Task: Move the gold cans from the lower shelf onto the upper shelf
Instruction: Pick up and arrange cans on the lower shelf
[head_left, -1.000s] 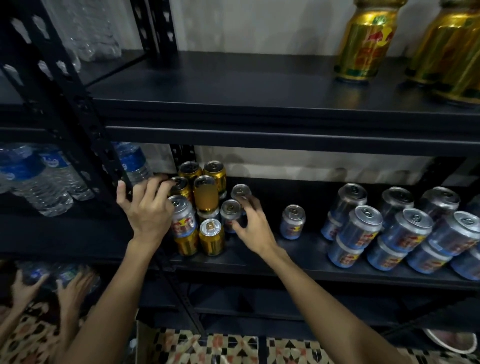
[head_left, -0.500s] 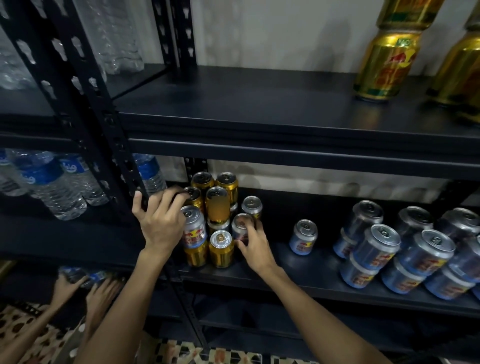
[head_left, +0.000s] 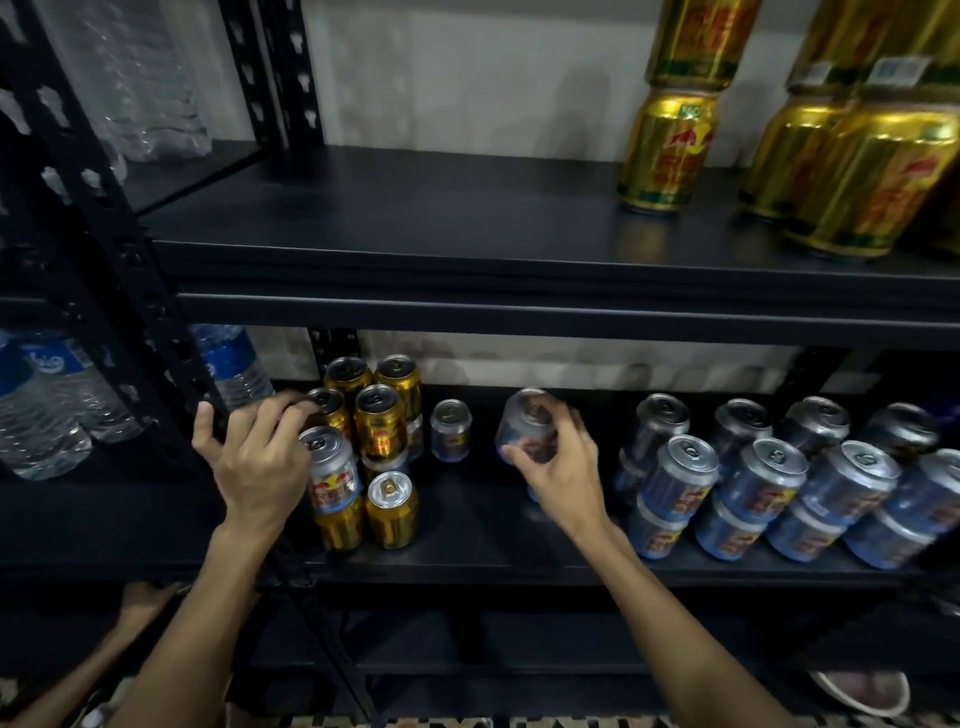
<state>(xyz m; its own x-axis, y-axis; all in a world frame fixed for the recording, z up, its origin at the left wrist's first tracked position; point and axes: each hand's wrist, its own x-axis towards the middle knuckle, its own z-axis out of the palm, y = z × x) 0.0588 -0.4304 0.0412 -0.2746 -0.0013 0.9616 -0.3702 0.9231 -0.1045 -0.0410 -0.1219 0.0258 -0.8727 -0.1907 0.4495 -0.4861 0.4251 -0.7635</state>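
Both hands are in at the black metal lower shelf (head_left: 467, 566), well apart from each other. The left hand (head_left: 254, 462) is at the shelf's left end, thumb spread beside the black perforated upright post (head_left: 130, 260), fingers bent over the top of one gold can (head_left: 330, 413) in the cluster there; whether they actually clasp it cannot be made out. The right hand (head_left: 561, 462) is near the middle of the shelf, its fingers curled round a blue-and-silver drink can (head_left: 527, 428) that is blurred and tipped with its top toward the camera.

The gold metal drink cans (head_left: 379, 423) stand bunched at the left end of the lower shelf, some toward the back edge and two at the front edge. One front can carries a blue-and-silver stacked can (head_left: 332, 467), just beside the left hand's knuckles. A lone small blue-and-silver can (head_left: 451, 431) stands between the cluster and the right hand.

More tall gold cans (head_left: 670, 150) stand at the right end of the black upper shelf (head_left: 415, 218), some stacked two high.

A stacked group of blue-and-silver cans (head_left: 763, 478) fills the lower shelf's right end. Clear plastic water bottles (head_left: 47, 405) with blue labels sit left of the post. Another person's hand (head_left: 145, 603) shows at the lower left.
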